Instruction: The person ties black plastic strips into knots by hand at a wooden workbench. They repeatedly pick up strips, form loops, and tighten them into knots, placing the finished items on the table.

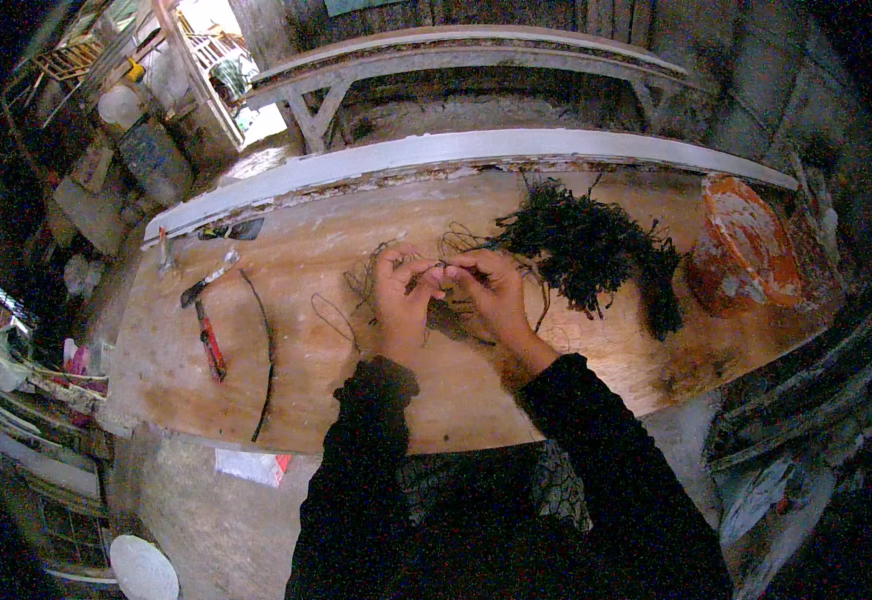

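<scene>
Above the middle of the wooden table (326, 400), my left hand (401, 295) and my right hand (496, 295) meet with fingertips pinched together. Thin dark cord (328, 312) runs in loose loops around and behind both hands, and a bit of it appears to be between the fingertips. The exact spot they pinch is too small to make out. Just right of my right hand lies a thick tangled bundle of black cords (581, 245), with one clump trailing toward the near side.
On the left lie a red-handled tool (212, 345), a dark tool with a pale blade (210, 280) and a long thin black strip (270, 350). A worn orange container (746, 245) stands at the right end. A white board (436, 150) edges the far side; a bench (476, 65) stands beyond.
</scene>
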Demonstrator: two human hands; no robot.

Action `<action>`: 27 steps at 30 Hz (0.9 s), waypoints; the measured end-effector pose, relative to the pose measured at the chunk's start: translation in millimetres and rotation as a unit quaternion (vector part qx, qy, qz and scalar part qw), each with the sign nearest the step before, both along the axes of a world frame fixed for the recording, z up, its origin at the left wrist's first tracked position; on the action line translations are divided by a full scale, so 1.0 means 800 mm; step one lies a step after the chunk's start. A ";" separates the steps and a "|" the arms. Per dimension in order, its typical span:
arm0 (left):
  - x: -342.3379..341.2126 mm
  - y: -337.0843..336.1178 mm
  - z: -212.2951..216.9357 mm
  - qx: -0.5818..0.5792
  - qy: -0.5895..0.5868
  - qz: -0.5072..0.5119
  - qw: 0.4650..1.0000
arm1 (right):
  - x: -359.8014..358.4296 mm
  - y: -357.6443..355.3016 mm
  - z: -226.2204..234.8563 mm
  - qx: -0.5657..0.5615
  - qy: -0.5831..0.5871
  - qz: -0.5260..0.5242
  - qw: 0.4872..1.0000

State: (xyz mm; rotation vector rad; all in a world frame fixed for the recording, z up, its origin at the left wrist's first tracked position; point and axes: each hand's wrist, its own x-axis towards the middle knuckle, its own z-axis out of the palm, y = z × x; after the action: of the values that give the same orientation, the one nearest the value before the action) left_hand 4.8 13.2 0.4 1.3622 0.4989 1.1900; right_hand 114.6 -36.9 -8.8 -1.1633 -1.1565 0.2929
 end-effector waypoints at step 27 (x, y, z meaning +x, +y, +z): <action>-0.001 0.003 -0.006 -0.010 0.036 0.010 0.999 | 0.003 0.005 -0.007 -0.067 0.435 0.358 0.824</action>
State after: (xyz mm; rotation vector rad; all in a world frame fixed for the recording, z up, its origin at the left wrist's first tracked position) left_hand 4.0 15.7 -4.0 1.3894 0.5753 1.1528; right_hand 117.0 -32.8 -14.4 -0.5148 -0.6846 1.3541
